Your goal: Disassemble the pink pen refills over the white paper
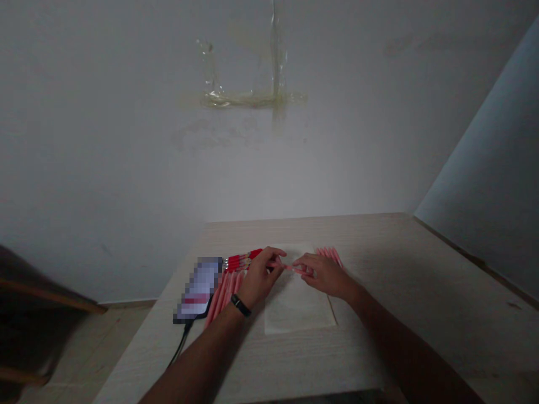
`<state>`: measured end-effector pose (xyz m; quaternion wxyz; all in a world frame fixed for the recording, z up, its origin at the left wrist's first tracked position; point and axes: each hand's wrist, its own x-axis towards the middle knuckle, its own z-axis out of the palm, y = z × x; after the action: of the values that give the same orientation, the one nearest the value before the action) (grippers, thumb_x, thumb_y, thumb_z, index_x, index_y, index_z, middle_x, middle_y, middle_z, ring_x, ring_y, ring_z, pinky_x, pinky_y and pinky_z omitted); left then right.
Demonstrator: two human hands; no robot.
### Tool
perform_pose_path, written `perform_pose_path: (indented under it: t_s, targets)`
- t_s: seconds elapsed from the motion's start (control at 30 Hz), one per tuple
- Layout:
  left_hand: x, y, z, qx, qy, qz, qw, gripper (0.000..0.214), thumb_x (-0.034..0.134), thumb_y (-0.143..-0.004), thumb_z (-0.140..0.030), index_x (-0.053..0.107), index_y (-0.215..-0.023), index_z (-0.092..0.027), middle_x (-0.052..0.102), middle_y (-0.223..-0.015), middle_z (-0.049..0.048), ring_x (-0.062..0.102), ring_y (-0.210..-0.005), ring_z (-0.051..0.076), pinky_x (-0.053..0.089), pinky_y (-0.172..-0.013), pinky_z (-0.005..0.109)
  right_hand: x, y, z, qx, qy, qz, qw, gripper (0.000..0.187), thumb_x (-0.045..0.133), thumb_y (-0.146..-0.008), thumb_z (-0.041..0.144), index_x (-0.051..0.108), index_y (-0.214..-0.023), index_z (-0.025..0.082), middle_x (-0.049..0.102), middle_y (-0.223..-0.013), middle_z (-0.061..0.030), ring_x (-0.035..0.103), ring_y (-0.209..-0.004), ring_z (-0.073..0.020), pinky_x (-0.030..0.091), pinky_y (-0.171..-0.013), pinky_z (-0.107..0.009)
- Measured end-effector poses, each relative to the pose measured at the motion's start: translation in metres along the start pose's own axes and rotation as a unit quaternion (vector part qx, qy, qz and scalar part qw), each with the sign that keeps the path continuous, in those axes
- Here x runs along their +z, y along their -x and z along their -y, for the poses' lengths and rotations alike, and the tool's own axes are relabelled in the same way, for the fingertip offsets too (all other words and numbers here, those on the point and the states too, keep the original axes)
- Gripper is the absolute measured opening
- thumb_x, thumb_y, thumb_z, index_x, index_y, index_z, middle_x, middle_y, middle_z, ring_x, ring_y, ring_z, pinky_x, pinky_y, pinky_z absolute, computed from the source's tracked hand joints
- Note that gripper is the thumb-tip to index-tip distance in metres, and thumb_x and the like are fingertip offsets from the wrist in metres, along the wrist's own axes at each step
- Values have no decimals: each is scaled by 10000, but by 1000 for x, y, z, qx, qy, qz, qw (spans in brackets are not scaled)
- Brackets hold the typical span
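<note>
Over a pale sheet (297,314) on the table, both hands hold a slim pink pen (295,270) lying roughly level between them. My left hand (260,279), with a black band on its wrist, pinches the left end. The fingers of my right hand (327,274) close on the right end. Beside my left hand lie several long pink sticks, like pen barrels (222,294), partly hidden by the forearm. Behind them is a row of red pieces with light tips (239,262). Several more pink sticks (330,253) lie just behind my right hand.
A phone (197,289) with a blurred-out screen lies at the table's left, a black cable (180,342) running from it. The light wooden table (379,247) meets a wall with peeling clear tape (244,101). Dark furniture (37,314) stands on the floor at left.
</note>
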<state>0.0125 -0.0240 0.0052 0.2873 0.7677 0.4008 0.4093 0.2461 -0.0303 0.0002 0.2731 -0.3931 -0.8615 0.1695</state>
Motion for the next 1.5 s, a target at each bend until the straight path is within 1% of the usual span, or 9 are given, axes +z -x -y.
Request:
perform_pose_path:
  t_s: [0.1,0.23,0.4,0.53,0.67,0.9,1.17,1.33,1.5]
  targets:
    - [-1,0,0,0,-7,-5,1000,220,595,-916,-260,623,-1124,-194,636,-948,39,616,-828,152,499,-728,264,-1,1,1,-7,9,22,1000,415,575,-849,90,652,-1219,260,685,-1017,-34,629,-914,-176,463,-819,-280]
    - [-4,-2,-5,7,-42,-22,999,188,629,-876,-220,645,-1061,-192,659,-918,31,616,-807,151,486,-710,261,-3,2,0,-1,27,29,999,427,553,-828,68,656,-1199,251,679,-1002,-28,624,-921,-178,448,-838,-282]
    - [-6,-2,-2,-1,-70,-29,997,196,644,-832,-181,658,-1027,-191,675,-917,33,632,-813,160,500,-712,270,-6,3,-1,27,68,23,997,401,562,-798,68,672,-1133,259,682,-1004,-20,615,-915,-186,427,-854,-296]
    - [-6,-2,4,-4,-77,-34,996,221,643,-818,-157,654,-1036,-192,684,-934,31,643,-848,165,519,-770,293,-8,2,-3,30,78,17,996,373,566,-772,52,675,-1078,234,683,-999,-24,614,-923,-186,415,-848,-292]
    - [-7,-2,2,-20,-99,-38,994,199,666,-810,-171,664,-1009,-181,697,-892,30,642,-814,168,513,-776,306,-9,1,-3,35,88,13,995,357,563,-764,38,674,-1047,224,688,-998,-25,614,-941,-184,392,-848,-289]
    - [-9,-4,3,-56,-135,-37,989,188,685,-817,-206,681,-1001,-170,716,-891,50,653,-833,189,488,-746,301,-11,1,-2,77,138,4,987,353,580,-754,67,677,-1040,249,691,-991,-4,588,-923,-186,333,-835,-301]
    - [-8,-4,4,-71,-112,-16,991,306,632,-842,-201,617,-1147,-182,708,-813,12,648,-722,149,463,-673,260,-12,0,1,80,134,-19,988,334,578,-772,73,674,-1044,242,694,-974,-1,586,-876,-169,318,-808,-289]
    - [-7,-3,4,-61,-90,-3,994,301,611,-854,-200,604,-1154,-179,711,-855,20,653,-735,139,470,-674,250,-11,0,2,65,122,-35,990,324,580,-798,73,675,-1062,234,694,-964,-6,578,-854,-165,329,-806,-282]
    - [-4,-2,11,-76,-127,8,989,355,623,-846,-211,625,-1200,-176,717,-907,43,655,-772,157,479,-710,273,-10,1,-1,72,118,-33,990,343,595,-790,68,674,-1074,243,697,-967,4,578,-840,-163,327,-802,-293]
